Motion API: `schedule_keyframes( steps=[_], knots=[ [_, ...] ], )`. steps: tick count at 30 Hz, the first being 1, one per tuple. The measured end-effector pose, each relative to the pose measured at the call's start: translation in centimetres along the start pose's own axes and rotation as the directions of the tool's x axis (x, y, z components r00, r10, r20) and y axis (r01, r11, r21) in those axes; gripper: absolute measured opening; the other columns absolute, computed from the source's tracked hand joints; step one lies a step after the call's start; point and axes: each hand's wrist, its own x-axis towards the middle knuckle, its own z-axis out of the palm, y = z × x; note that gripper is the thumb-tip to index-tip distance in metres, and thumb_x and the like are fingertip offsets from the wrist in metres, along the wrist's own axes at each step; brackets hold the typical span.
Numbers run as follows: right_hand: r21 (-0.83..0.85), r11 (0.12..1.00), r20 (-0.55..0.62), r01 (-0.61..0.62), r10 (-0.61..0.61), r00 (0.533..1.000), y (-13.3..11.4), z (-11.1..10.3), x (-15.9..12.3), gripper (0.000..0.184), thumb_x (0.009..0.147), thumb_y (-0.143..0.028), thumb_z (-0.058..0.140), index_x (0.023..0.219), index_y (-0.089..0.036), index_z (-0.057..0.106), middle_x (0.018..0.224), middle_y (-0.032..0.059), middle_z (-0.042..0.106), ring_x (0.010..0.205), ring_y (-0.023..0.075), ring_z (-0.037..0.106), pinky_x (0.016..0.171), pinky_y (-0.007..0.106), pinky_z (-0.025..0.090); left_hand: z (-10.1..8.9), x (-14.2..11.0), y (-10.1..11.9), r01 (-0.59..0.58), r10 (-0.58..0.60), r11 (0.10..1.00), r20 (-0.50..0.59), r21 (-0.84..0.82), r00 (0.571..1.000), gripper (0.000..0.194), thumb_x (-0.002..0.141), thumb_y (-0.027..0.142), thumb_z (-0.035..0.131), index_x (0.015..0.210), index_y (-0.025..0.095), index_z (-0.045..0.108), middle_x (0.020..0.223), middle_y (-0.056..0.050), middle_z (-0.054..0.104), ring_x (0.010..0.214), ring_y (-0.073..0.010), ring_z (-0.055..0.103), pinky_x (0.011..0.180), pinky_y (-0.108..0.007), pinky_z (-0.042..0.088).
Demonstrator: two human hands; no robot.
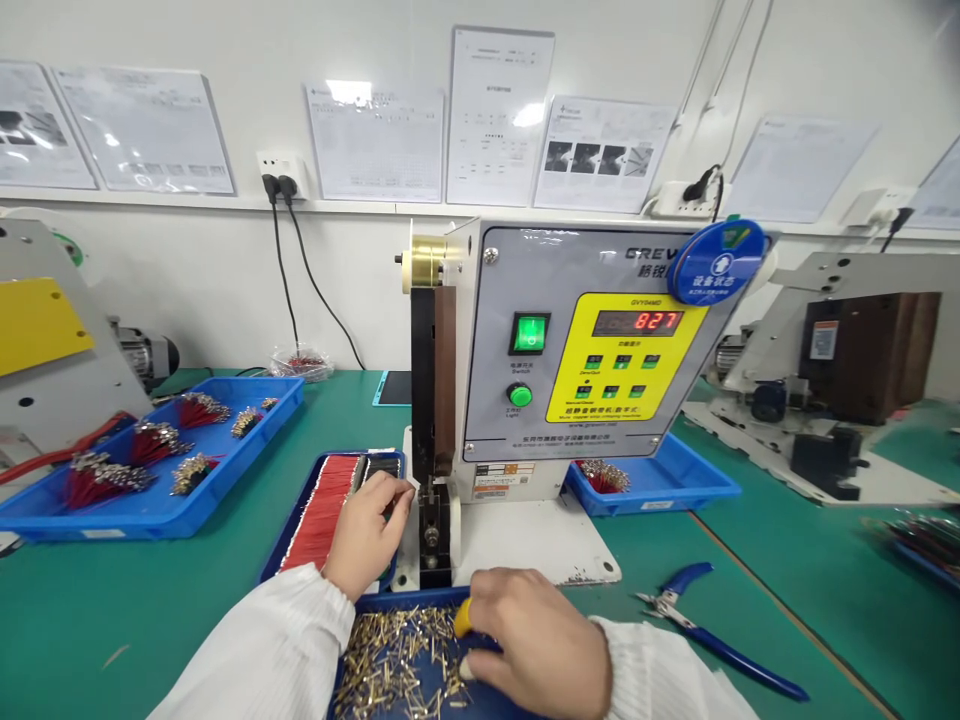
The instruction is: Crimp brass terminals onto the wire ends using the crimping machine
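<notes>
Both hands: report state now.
Left hand: fingers drawn together at the machine; hold cannot be told.
Right hand: open, thumb and forefinger parted over the tray.

Blue-handled cutting pliers [675, 612] lie open on the green mat [660, 650]; printed sheets [375, 145] line the white wall [187, 245]; two black plugs [271, 188] sit in a wall socket [279, 162]; below, a clear plastic bag [300, 363] holds red pieces; at far right stands another machine [791, 310].
</notes>
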Motion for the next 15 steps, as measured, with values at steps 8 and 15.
schedule_keyframes(
  steps=[8,15],
  knots=[
    [0.120,0.991,-0.012,0.064,-0.063,0.998,-0.65,0.72,0.17,0.010,0.076,-0.022,0.062,0.068,-0.018,0.057,0.079,-0.0013,0.063,0.068,0.0126,0.056,0.060,0.024,0.034,-0.15,0.04,0.25,0.021,-0.020,1.000,0.012,-0.014,1.000,0.019,0.093,0.025,0.046,0.084,0.020,0.062,0.081,-0.001,0.058,0.077,-0.0140,0.057,0.070,-0.025,0.044],
    [0.209,0.978,-0.036,-0.015,0.023,0.999,-0.57,1.24,0.41,0.013,0.076,-0.029,0.068,0.074,-0.019,0.061,0.082,-0.0008,0.063,0.073,0.0142,0.056,0.063,0.023,0.034,-0.01,0.01,0.16,0.018,-0.017,1.000,0.013,-0.022,1.000,0.018,0.093,0.025,0.047,0.085,0.020,0.062,0.082,-0.001,0.059,0.079,-0.0141,0.058,0.072,-0.025,0.044]
  ],
)
